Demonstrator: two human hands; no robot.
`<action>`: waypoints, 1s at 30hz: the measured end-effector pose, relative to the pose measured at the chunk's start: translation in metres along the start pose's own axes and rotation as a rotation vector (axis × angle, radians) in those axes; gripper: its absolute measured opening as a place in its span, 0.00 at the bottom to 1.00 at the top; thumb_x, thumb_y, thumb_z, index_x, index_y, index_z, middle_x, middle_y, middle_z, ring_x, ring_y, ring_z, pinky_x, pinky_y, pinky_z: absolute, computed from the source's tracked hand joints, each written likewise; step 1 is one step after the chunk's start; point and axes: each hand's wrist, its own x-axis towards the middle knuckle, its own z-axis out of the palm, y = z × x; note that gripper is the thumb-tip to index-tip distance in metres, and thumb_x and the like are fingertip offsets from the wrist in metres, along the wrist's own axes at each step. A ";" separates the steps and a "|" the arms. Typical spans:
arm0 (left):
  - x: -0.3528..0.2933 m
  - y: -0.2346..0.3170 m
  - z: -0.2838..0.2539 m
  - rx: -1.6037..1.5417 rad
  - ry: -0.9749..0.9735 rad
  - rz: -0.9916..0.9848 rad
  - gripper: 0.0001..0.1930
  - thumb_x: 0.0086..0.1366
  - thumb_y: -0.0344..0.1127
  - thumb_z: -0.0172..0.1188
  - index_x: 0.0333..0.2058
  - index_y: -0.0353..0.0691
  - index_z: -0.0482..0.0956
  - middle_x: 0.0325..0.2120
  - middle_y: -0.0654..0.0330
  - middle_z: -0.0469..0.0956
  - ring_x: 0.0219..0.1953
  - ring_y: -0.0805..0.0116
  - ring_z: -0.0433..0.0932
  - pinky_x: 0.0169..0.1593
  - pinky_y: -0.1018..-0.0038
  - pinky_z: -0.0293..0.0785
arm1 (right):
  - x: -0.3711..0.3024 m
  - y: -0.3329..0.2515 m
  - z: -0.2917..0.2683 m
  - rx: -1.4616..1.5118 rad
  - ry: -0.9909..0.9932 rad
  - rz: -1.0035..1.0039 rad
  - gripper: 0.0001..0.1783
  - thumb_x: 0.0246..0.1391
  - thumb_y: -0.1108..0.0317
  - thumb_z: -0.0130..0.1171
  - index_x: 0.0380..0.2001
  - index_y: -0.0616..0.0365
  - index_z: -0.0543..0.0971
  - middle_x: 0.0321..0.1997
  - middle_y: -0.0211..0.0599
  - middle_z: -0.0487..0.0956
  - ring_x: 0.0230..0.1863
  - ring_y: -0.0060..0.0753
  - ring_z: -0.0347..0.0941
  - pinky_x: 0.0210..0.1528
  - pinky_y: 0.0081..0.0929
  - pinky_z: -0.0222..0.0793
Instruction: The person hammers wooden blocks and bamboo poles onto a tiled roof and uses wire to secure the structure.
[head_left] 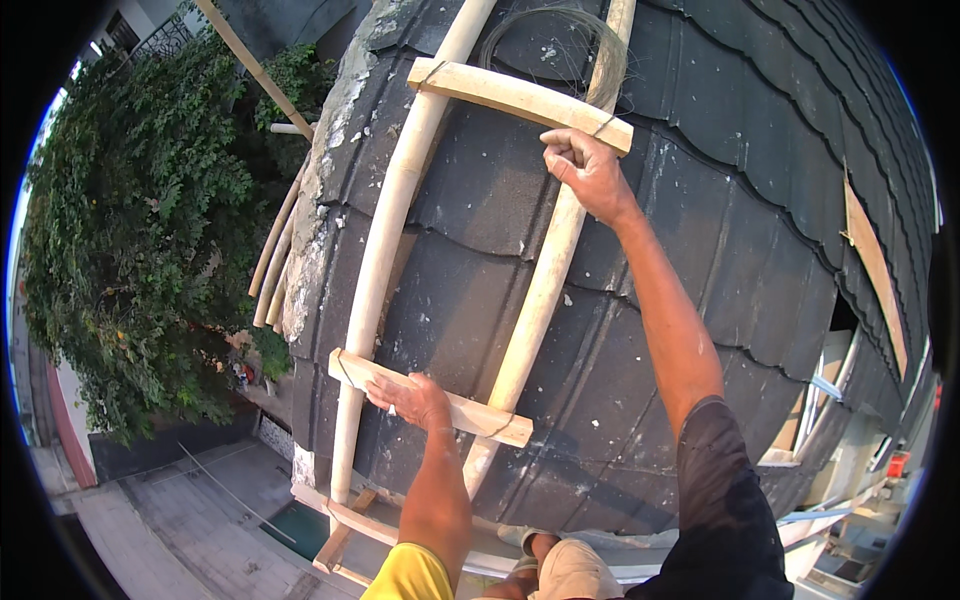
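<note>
Dark roof tiles (475, 200) fill most of the view, and along their left side runs a rough edge (325, 170) of pale, crumbling material. Beyond this edge there are a leafy green tree (140, 220) and, lower, a paved ground (160, 520). On the tiles lies a wooden ladder with two round, pale poles, the left pole (385, 220) and the right pole (540, 300). Two flat pieces of wood cross them, the upper rung (500, 92) and the lower rung (485, 420); thin dark ties are visible at the upper one.

The left hand (410, 400) lies upon the lower rung, between the two poles, with its fingers over the wood; I cannot tell whether it is grasping firmly. The right hand (590, 175) is loosely clenched at the right pole, just below the right end of the upper rung. Whether something thin is inside its bent fingers, I cannot tell.

Near the top, a coil of thin wire (612, 60) is placed at the right pole, above the upper rung. Far to the right, a long splintered board (875, 270) rests on the roof.
</note>
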 end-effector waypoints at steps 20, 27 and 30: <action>0.001 0.006 0.001 -0.021 -0.040 0.021 0.40 0.59 0.32 0.57 0.68 0.36 0.50 0.71 0.45 0.45 0.74 0.45 0.39 0.72 0.56 0.48 | 0.165 0.096 -0.088 -0.526 0.578 0.967 0.38 0.37 0.54 0.75 0.49 0.70 0.79 0.56 0.51 0.78 0.56 0.47 0.76 0.61 0.36 0.69; -0.003 0.001 0.005 0.007 -0.023 0.049 0.40 0.60 0.32 0.57 0.68 0.36 0.49 0.71 0.46 0.44 0.74 0.49 0.37 0.72 0.57 0.48 | 0.212 0.095 -0.112 -0.538 0.909 -0.017 0.20 0.43 0.67 0.68 0.41 0.64 0.81 0.42 0.52 0.83 0.39 0.44 0.82 0.45 0.34 0.75; -0.006 0.000 0.009 -0.012 -0.032 0.067 0.40 0.60 0.32 0.57 0.68 0.36 0.49 0.71 0.46 0.44 0.74 0.48 0.38 0.73 0.57 0.47 | 0.239 0.017 -0.161 -0.739 0.862 -0.348 0.20 0.47 0.73 0.68 0.45 0.66 0.80 0.36 0.43 0.84 0.39 0.33 0.82 0.41 0.28 0.75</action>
